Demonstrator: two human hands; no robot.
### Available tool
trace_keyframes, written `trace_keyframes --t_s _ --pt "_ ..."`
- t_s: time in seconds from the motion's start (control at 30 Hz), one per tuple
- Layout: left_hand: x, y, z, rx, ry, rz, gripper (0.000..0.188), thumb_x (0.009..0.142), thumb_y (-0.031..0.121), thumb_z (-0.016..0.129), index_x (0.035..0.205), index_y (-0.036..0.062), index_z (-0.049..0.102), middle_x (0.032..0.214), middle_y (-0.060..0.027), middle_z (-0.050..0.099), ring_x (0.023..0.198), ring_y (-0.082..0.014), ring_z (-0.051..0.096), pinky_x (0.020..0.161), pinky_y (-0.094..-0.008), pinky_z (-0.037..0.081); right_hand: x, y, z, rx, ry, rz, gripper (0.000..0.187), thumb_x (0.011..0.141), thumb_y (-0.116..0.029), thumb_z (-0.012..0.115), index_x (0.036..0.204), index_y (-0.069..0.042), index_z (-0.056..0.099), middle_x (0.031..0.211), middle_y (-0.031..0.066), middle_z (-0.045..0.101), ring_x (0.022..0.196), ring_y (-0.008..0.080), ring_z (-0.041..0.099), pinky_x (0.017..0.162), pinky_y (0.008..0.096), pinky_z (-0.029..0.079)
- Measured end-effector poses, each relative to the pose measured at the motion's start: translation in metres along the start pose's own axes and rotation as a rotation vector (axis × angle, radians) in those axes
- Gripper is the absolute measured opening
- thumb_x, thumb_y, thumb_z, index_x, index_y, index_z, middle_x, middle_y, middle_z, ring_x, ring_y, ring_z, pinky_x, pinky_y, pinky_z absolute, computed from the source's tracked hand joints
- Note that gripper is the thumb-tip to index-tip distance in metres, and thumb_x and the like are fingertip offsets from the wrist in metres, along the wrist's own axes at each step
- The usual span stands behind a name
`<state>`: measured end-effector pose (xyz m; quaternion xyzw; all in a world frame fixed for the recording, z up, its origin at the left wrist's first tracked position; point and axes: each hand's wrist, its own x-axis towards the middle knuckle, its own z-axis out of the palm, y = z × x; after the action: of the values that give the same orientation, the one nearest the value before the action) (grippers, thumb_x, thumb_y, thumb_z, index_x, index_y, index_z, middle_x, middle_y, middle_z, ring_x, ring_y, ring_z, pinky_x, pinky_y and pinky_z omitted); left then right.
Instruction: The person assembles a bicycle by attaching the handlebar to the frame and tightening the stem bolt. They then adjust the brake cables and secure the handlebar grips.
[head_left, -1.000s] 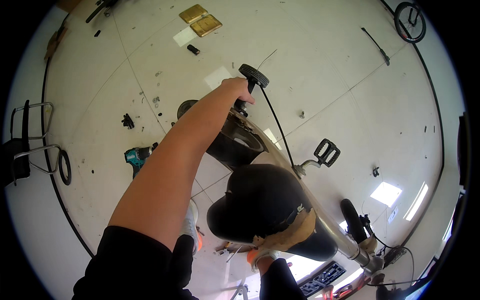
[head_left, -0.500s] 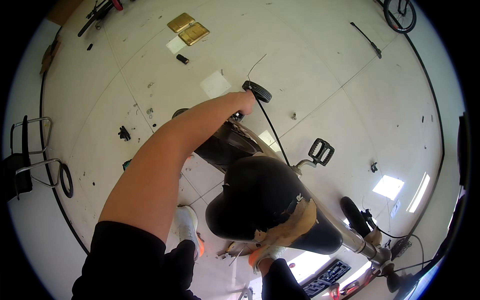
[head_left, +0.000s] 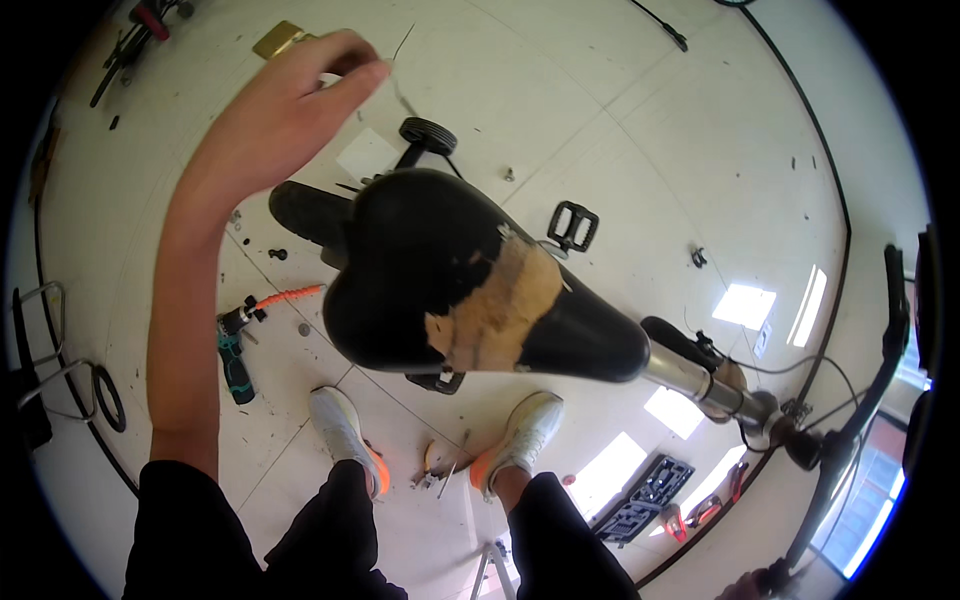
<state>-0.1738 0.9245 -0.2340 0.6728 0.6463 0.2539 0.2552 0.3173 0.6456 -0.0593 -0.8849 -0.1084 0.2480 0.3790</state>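
Note:
My left hand (head_left: 320, 90) is raised over the rear of a small bicycle, thumb and fingers pinched together on a thin wire cable (head_left: 403, 42). The cable sticks out past the fingertips and runs down, blurred, toward a small black training wheel (head_left: 428, 135). Below the hand is the bicycle's black saddle (head_left: 420, 250), its cover torn back to tan padding. The rear tyre (head_left: 305, 212) shows behind it. A dark reddish patch at the bottom right, by the handlebar (head_left: 850, 440), may be my right hand; it is too dark and cut off to tell.
A green cordless drill (head_left: 235, 360) with an orange flexible shaft lies left of my shoes. Pliers (head_left: 430, 465) lie between my feet. An open tool case (head_left: 645, 500) is at the lower right. One pedal (head_left: 573, 227) juts out on the far side. A chair (head_left: 45, 390) stands left.
My left hand has risen from beside the training wheel, up and leftward, with the cable. The view has shifted, and the saddle now appears higher and further left. The drill and handlebar have come into view.

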Motion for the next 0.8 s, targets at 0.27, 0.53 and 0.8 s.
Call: trace_keyframes --t_s 0.27,0.53,0.8 --pt "-0.088 0.131 0.105 0.524 0.203 0.55 0.064 0.077 0.053 0.066 0.112 0.0001 0.057 0.11 -0.0179 0.058 0.106 -0.0332 0.054 0.099 -0.0451 0.038 0.029 -0.02 -0.014 0.039 -0.17 -0.344 0.03 0.086 -0.018 0.061 0.107 -0.001 0.048 0.072 0.0006 0.047 0.048 0.0047 0.039 0.042 0.019 0.031" --pt "-0.107 0.127 0.126 0.632 0.325 0.572 0.065 0.077 0.06 0.063 0.101 -0.0001 0.059 0.092 -0.0148 0.062 0.091 -0.0297 0.058 0.096 -0.0443 0.039 -0.008 0.018 0.029 0.408 -0.324 -0.224 0.018 0.085 -0.014 0.064 0.091 -0.004 0.05 0.076 0.0042 0.057 0.057 0.0106 0.053 0.051 0.022 0.045" --pt "-0.127 0.144 0.114 0.566 0.25 0.496 0.071 0.075 0.062 0.062 0.106 -0.0013 0.059 0.104 -0.0166 0.059 0.102 -0.0301 0.054 0.1 -0.044 0.034 -0.013 0.038 0.028 0.51 -0.338 -0.41 0.014 0.078 -0.007 0.063 0.085 0.003 0.056 0.076 0.0131 0.061 0.059 0.0185 0.06 0.061 0.0358 0.057"
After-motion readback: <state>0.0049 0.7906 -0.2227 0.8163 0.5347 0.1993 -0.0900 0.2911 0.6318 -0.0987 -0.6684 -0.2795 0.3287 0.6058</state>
